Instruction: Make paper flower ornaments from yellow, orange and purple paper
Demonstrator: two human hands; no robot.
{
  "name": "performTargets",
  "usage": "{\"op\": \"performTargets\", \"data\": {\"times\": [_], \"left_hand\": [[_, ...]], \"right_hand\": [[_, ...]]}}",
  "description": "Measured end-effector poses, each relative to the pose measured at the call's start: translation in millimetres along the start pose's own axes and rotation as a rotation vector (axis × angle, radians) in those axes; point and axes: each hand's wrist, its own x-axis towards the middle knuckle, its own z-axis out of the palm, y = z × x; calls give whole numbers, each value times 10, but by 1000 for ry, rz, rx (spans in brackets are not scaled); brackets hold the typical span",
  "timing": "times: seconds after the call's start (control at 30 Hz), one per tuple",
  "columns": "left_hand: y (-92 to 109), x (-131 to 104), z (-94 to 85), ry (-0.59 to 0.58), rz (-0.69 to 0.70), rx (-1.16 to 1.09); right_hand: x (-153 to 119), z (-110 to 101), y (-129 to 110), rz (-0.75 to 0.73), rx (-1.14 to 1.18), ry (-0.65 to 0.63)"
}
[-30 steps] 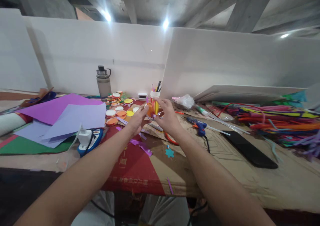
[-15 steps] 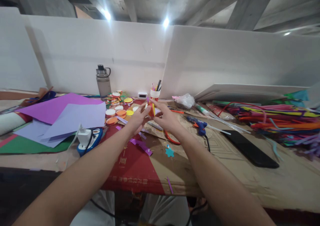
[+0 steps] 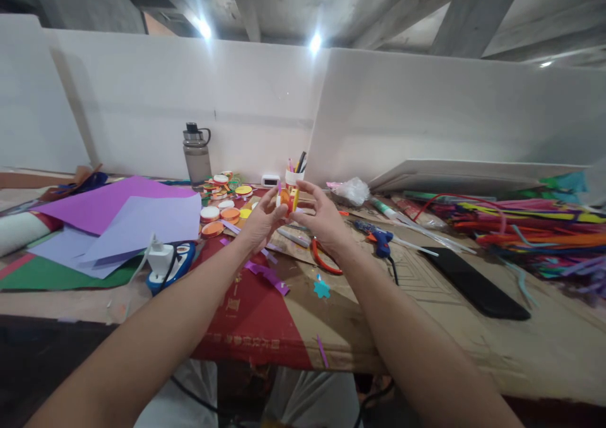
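While left hand (image 3: pixel 259 229) and right hand (image 3: pixel 326 218) share one orange-and-yellow piece (image 3: pixel 286 199), uneven squeeze is the main risk

Left fingers (image 3: pixel 276 214): nearly closed, pinching the orange side. Right fingers (image 3: pixel 310 190): parted, curved round the yellow side; can't tell if they grip or only steady. Piece sits between the two sets, raised over the cardboard-covered counter (image 3: pixel 341 333). If one side pushes harder, it could twist or pop out. Fingers hide part of it, so a crooked fit would be easy to miss.

Just behind the fingers: pen cup (image 3: pixel 294 177), a forward bump could tip it. Left of them: loose discs (image 3: pixel 230 215); a dropped piece could get lost there. Nearer than the fingers: purple strips (image 3: pixel 269 278), teal cutout (image 3: pixel 321 287); a low wrist could drag them. Further right: blue glue gun (image 3: pixel 381 242); a rightward forearm swing could snag its cord (image 3: pixel 394 270).
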Motion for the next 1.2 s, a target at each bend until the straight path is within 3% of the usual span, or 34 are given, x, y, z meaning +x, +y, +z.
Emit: {"op": "performTargets", "data": {"times": [0.2,0.37,0.73,1.2], "left_hand": [[33,-17,8,-33,-20,56],[21,-7,-11,-65,-13,42],[39,-18,-7,-91,68,-11],[51,-13,-28,-135,45,-8]], "right_hand": [[-23,2,-49,-324,-397,-44],[-20,-7,-30,-451,-498,-85],[8,-19,-50,-312,-305,-53],[8,-29,-39,-403,-380,-17]]}}
